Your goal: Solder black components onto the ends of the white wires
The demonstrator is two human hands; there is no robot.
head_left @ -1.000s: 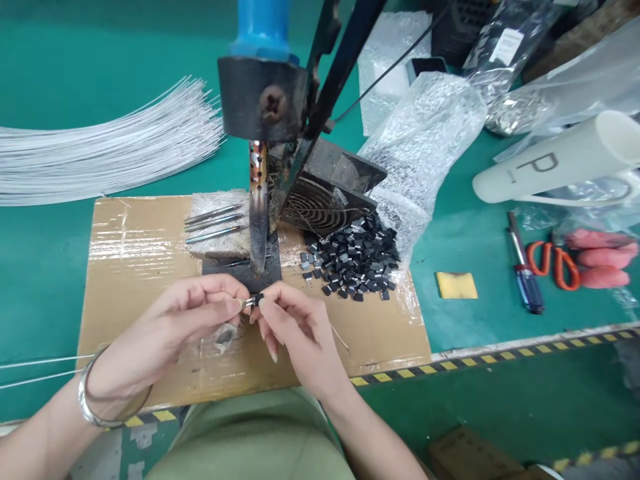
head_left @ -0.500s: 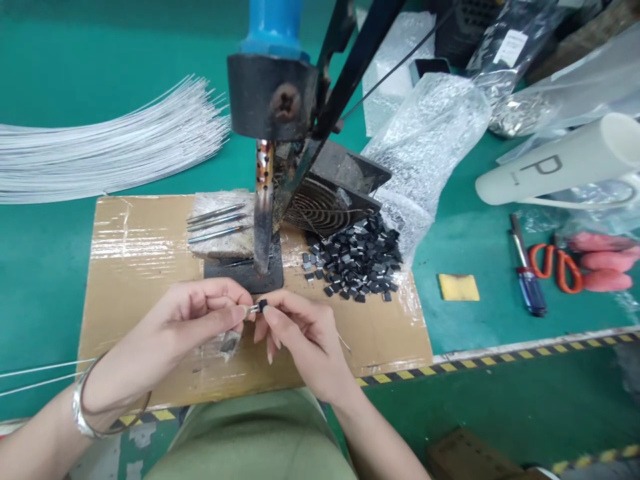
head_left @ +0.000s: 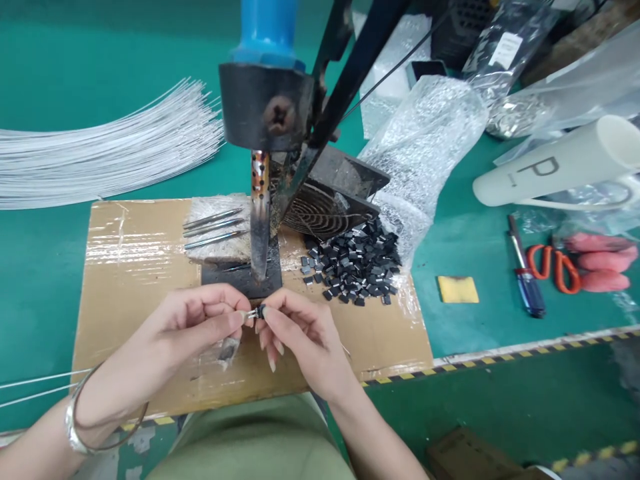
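Note:
My left hand (head_left: 200, 323) pinches the ends of thin white wires (head_left: 43, 393), which run out past my wrist to the left edge. Between thumb and forefinger, my right hand (head_left: 305, 337) grips a small black connector (head_left: 261, 311) with metal pins facing left. The wire ends and the pins meet in the narrow gap between my fingertips; whether they are joined is too small to tell. Both hands are over the cardboard sheet (head_left: 120, 280), just below the metal nozzle (head_left: 259, 247) of a blue-handled tool (head_left: 267, 30) on a stand.
Black connectors (head_left: 360, 263) lie heaped right of the nozzle, beside a fan (head_left: 325, 207). Metal rods (head_left: 215, 227) rest on a wrapped block. A bundle of white wires (head_left: 110, 157) lies at left. At right are a yellow sponge (head_left: 458, 289), screwdriver (head_left: 527, 280), scissors (head_left: 555, 267) and white cup (head_left: 555, 163).
The camera view has shifted slightly. Both hands keep their pinches, and the small gap between the fingertips looks slightly wider.

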